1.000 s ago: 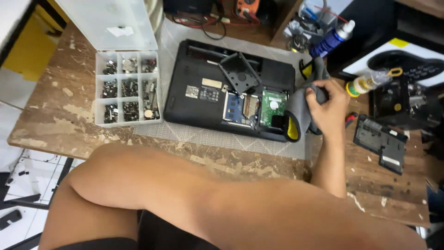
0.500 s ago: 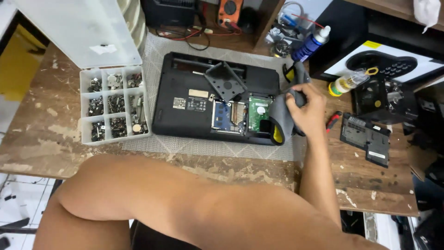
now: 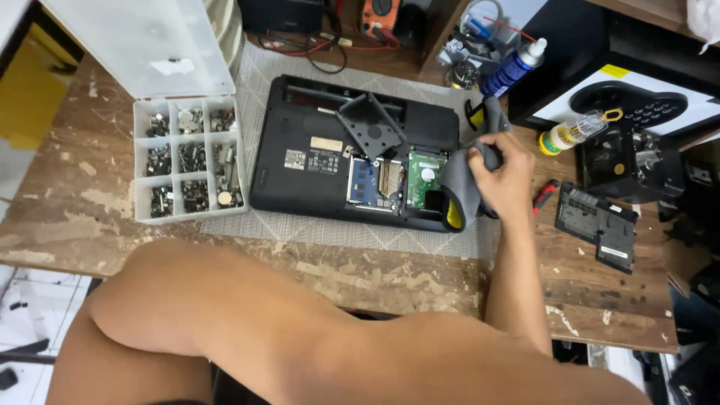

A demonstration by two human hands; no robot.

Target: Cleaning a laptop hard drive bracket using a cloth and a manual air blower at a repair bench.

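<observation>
A black laptop (image 3: pixel 315 157) lies bottom-up on a grey mat (image 3: pixel 337 232), its compartments open, showing a blue memory board and a green drive (image 3: pixel 424 176). A loose black cover panel (image 3: pixel 371 124) rests on top of it. My right hand (image 3: pixel 501 176) is at the laptop's right edge, closed on a grey cloth with yellow trim (image 3: pixel 459 191) that drapes over the laptop's near right corner. My left arm (image 3: pixel 247 330) lies bent across the foreground; its hand is out of view.
A compartment box of screws (image 3: pixel 187 157) with its lid up stands left of the laptop. To the right are a blue spray can (image 3: pixel 514 67), a small bottle (image 3: pixel 570 133), a red tool (image 3: pixel 544 196) and a black part (image 3: pixel 600 225) on the worn wooden table (image 3: pixel 67 202).
The view has shifted. My right hand keeps its grip on the cloth and has come slightly nearer, with the cloth now resting on the laptop's corner.
</observation>
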